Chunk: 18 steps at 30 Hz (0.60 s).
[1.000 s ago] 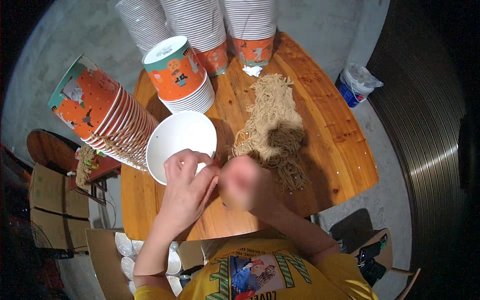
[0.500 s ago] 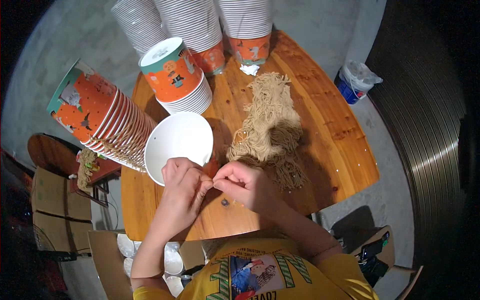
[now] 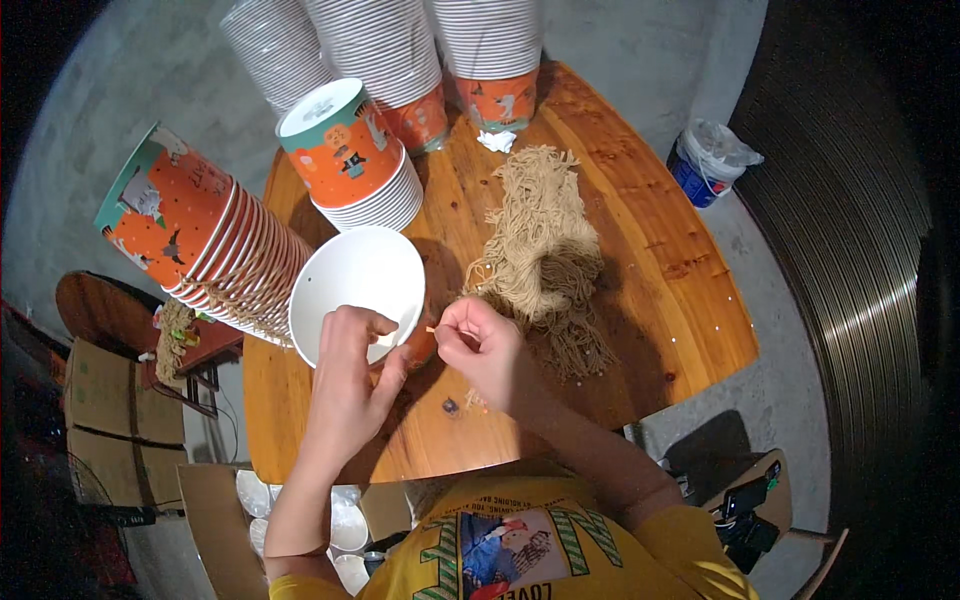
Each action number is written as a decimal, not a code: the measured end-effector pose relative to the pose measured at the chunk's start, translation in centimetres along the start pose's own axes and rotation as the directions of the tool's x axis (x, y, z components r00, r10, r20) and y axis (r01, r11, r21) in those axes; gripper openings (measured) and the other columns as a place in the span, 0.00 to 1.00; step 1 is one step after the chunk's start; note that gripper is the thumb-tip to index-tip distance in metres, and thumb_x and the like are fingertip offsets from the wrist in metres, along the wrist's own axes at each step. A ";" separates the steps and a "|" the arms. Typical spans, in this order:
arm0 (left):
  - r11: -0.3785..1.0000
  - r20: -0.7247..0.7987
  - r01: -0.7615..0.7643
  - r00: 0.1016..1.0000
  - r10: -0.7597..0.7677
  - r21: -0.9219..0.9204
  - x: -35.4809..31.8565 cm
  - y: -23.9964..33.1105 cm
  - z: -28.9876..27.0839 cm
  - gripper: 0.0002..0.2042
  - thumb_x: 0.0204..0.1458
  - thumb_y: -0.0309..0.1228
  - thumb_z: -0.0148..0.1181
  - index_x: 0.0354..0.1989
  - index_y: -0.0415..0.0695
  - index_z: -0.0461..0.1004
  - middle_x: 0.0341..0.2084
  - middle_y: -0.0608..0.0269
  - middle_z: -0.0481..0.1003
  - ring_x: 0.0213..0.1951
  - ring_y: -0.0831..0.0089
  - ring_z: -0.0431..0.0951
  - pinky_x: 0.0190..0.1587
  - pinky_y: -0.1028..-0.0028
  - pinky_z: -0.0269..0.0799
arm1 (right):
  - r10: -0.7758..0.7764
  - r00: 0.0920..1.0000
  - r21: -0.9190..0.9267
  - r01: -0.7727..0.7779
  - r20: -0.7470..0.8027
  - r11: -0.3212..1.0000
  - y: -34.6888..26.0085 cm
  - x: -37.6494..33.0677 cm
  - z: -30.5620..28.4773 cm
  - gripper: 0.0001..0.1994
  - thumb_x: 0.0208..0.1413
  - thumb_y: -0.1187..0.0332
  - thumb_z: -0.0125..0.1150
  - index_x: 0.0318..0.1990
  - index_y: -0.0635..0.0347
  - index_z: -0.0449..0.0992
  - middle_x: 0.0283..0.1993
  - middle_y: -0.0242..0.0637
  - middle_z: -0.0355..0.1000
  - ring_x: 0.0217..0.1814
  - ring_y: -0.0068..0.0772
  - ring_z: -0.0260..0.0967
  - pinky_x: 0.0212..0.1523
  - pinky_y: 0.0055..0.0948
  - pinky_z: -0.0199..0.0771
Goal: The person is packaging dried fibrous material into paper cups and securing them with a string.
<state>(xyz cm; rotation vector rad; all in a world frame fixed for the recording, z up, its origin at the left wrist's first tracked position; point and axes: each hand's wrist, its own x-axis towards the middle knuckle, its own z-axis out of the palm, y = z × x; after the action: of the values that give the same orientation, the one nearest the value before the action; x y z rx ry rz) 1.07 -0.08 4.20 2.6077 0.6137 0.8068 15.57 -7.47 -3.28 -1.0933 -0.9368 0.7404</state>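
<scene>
A paper bucket [image 3: 360, 275], white inside, lies tilted with its mouth facing me; a small dark hole shows in its wall. My left hand [image 3: 350, 360] is over the bucket's near rim, thumb and fingers apart, holding nothing. I cannot tell whether it touches the rim. Just right of the rim, my right hand [image 3: 487, 345] pinches a tiny orange piece [image 3: 431, 329] between thumb and forefinger. Beyond that hand lies a pile of tan cords [image 3: 540, 235] on the wooden table [image 3: 655, 240].
At the left leans a nested stack of orange printed buckets [image 3: 185, 225] with tan cords along it. Another stack [image 3: 345, 155] stands behind the white bucket. Wrapped bucket stacks [image 3: 490, 40] line the back, near a crumpled white scrap [image 3: 497, 141]. A lined pail [image 3: 710, 160] stands on the floor, right.
My hands were together, fingertips touching at the bucket's rim. Now they are apart: the left has opened and moved slightly left, the right has risen a little with the orange piece showing.
</scene>
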 end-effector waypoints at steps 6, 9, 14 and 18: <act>0.981 0.087 0.166 0.984 -0.157 -0.099 -0.1 -0.1 0.1 0.12 0.49 0.20 0.58 0.41 0.38 0.67 0.32 0.54 0.68 0.35 0.60 0.72 0.34 0.68 0.72 | 0.011 0.998 -0.121 -0.018 -0.058 0.992 0.8 0.3 0.6 0.05 0.49 0.78 0.59 0.31 0.64 0.68 0.21 0.32 0.67 0.24 0.14 0.63 0.25 0.20 0.65; 0.983 0.090 0.156 0.985 -0.148 -0.100 -0.1 0.0 0.0 0.12 0.49 0.20 0.57 0.43 0.38 0.67 0.31 0.54 0.68 0.35 0.61 0.73 0.33 0.69 0.73 | 0.055 0.998 -0.128 -0.058 -0.028 0.990 0.1 0.2 0.8 0.04 0.53 0.80 0.54 0.32 0.62 0.66 0.25 0.20 0.59 0.28 0.08 0.54 0.27 0.13 0.56; 0.981 0.104 0.160 0.983 -0.149 -0.109 0.0 0.2 0.0 0.12 0.49 0.19 0.57 0.43 0.38 0.68 0.32 0.54 0.69 0.35 0.62 0.73 0.33 0.70 0.74 | 0.024 0.999 -0.095 -0.028 -0.049 0.995 1.1 0.7 0.8 0.04 0.52 0.79 0.56 0.31 0.64 0.67 0.23 0.27 0.64 0.26 0.11 0.60 0.27 0.17 0.62; 0.979 0.106 0.177 0.980 -0.166 -0.105 0.0 0.3 0.0 0.11 0.51 0.20 0.56 0.44 0.39 0.68 0.32 0.58 0.69 0.33 0.69 0.73 0.36 0.74 0.69 | 0.031 0.997 -0.044 -0.035 -0.071 0.998 0.9 1.0 1.0 0.04 0.51 0.78 0.58 0.31 0.66 0.68 0.22 0.32 0.70 0.26 0.14 0.65 0.27 0.20 0.67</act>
<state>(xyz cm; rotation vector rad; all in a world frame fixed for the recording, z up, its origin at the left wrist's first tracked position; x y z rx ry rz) 1.17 -0.29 4.28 2.4354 0.7307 0.6381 15.05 -5.96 -3.73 -1.1699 -0.8809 0.7059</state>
